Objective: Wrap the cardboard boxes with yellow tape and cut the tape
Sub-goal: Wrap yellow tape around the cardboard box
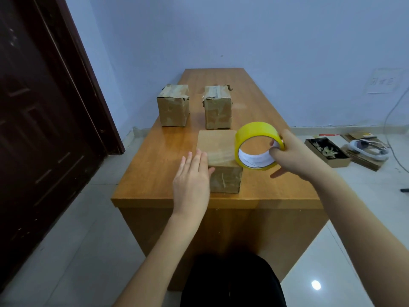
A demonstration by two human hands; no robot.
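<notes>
Starting the wrap, I judge: my left hand (192, 178) lies flat, fingers straight, on the near box (218, 149); my right hand (294, 155) pinches the yellow tape roll (257, 130) at its three o'clock. Next: find the free end.

Counts: 3 brown cardboard boxes on the wooden table – one near (218, 151) at frame centre, two behind it, left (173, 105) and right (218, 107). 1 yellow tape roll (259, 148), centre right. 2 bare hands: left (192, 180), right (296, 156). 1 open shallow box (327, 151) on the floor, right edge.
</notes>
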